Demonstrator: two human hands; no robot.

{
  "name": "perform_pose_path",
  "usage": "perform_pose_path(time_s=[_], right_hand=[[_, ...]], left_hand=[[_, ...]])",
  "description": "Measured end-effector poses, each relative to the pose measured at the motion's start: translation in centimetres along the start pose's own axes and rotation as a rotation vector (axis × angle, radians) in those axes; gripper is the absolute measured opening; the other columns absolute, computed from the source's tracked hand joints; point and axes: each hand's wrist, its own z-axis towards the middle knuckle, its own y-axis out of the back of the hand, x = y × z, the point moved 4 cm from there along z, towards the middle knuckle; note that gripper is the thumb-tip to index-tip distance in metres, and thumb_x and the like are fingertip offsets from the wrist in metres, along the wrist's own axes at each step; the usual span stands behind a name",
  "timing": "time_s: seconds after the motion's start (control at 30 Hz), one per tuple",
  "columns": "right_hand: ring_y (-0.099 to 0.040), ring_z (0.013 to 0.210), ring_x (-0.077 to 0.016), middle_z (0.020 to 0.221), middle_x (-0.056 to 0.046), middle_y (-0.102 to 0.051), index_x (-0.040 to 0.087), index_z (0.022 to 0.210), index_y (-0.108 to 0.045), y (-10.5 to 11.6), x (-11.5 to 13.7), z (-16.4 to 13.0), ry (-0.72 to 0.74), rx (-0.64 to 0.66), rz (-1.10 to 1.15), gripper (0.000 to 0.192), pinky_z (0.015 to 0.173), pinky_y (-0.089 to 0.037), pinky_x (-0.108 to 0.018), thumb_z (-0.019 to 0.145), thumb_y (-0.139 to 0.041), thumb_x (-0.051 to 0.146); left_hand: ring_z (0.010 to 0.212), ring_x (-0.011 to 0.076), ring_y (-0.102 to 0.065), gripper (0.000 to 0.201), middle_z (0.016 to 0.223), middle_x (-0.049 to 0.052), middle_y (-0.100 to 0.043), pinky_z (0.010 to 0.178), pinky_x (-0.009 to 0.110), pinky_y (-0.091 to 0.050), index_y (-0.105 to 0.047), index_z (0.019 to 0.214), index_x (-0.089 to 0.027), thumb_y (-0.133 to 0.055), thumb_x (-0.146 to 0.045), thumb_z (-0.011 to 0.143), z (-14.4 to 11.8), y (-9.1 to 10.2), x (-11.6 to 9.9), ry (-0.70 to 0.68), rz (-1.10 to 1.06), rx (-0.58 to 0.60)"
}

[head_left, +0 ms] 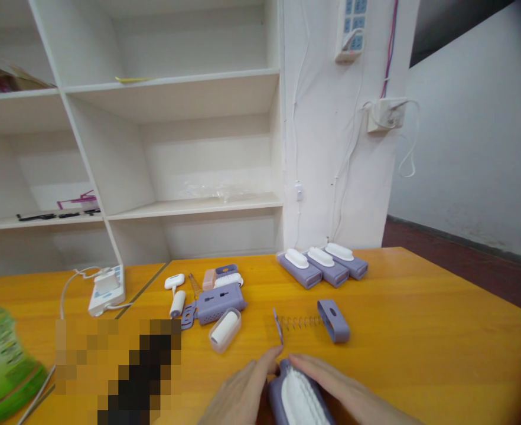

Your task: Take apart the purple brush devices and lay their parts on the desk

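At the bottom edge, my left hand (245, 389) and my right hand (335, 386) press from both sides on a purple plastic housing (276, 392). In its top lies a white oval insert (300, 398) that looks bristled. The fingertips close round the housing's far end; its near end is cut off by the frame. Just beyond the hands, a metal coil spring (302, 322) stretches between a thin purple plate (277, 326) and a hollow purple end cap (334, 321). Left of these lies a clear cover with a white cylinder (225, 329) in it.
Three purple housings with white oval tops (321, 265) stand at the back. Loose parts lie left, including a purple perforated body (220, 303), a white pump-like piece (176, 295) and another spring (194, 284). Further left are a power strip (108, 292) and a green container (6, 366).
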Motion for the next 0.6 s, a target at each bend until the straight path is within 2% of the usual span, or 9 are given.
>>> perform_pose_path(time_s=[0.07, 0.13, 0.27, 0.37, 0.47, 0.6], right_hand=[[-0.043, 0.15, -0.0376, 0.162, -0.009, -0.049, 0.028, 0.154, -0.052, -0.1, 0.2, 0.0, -0.002, -0.006, -0.003, 0.097, 0.125, -0.031, -0.043, 0.068, -0.085, 0.057], [-0.042, 0.151, -0.0366, 0.163, -0.008, -0.047, 0.029, 0.155, -0.05, -0.3, 0.3, -0.1, -0.009, -0.023, -0.005, 0.093, 0.126, -0.029, -0.044, 0.073, -0.081, 0.059], [-0.039, 0.152, -0.0363, 0.166, -0.006, -0.042, 0.029, 0.158, -0.044, -1.0, 0.5, -0.1, -0.028, -0.05, -0.003, 0.093, 0.126, -0.028, -0.045, 0.078, -0.078, 0.059], [-0.038, 0.153, -0.0359, 0.167, -0.004, -0.039, 0.031, 0.16, -0.04, -1.2, 0.8, -0.2, -0.031, -0.048, -0.002, 0.094, 0.127, -0.028, -0.046, 0.079, -0.078, 0.058], [-0.036, 0.154, -0.0356, 0.168, -0.003, -0.037, 0.032, 0.16, -0.039, -1.3, 1.4, -0.4, -0.036, -0.024, -0.004, 0.096, 0.127, -0.028, -0.045, 0.077, -0.08, 0.059], [-0.03, 0.156, -0.0354, 0.17, -0.002, -0.032, 0.033, 0.162, -0.034, -1.4, 2.1, -0.7, -0.089, 0.021, -0.013, 0.093, 0.127, -0.026, -0.047, 0.083, -0.074, 0.061]], left_hand=[[0.141, 0.0399, -0.054, 0.091, 0.159, 0.017, -0.051, 0.12, 0.054, -0.038, -0.037, 0.161, -0.024, -0.074, -0.055, 0.084, -0.2, 0.2, -0.7, 0.027, 0.004, 0.009], [0.139, 0.0415, -0.056, 0.088, 0.156, 0.016, -0.056, 0.117, 0.054, -0.041, -0.043, 0.158, -0.028, -0.076, -0.056, 0.082, 0.0, 0.1, -1.3, 0.057, 0.036, -0.011], [0.132, 0.0473, -0.059, 0.085, 0.144, 0.02, -0.066, 0.108, 0.059, -0.048, -0.045, 0.157, -0.024, -0.076, -0.051, 0.083, 1.4, -1.6, -0.9, 0.159, 0.178, -0.04], [0.136, 0.0459, -0.057, 0.076, 0.15, 0.019, -0.061, 0.105, 0.055, -0.052, -0.044, 0.158, -0.022, -0.069, -0.04, 0.088, 2.1, -3.1, 0.6, 0.236, 0.228, -0.111], [0.144, 0.0428, -0.05, 0.075, 0.158, 0.013, -0.053, 0.108, 0.051, -0.051, -0.044, 0.158, -0.026, -0.067, -0.035, 0.087, 1.6, -3.6, 1.4, 0.164, 0.189, -0.187], [0.151, 0.0479, -0.038, 0.075, 0.164, 0.014, -0.043, 0.114, 0.063, -0.043, -0.043, 0.158, -0.027, -0.068, -0.034, 0.088, 0.5, -3.2, 1.6, 0.116, 0.158, -0.157]])
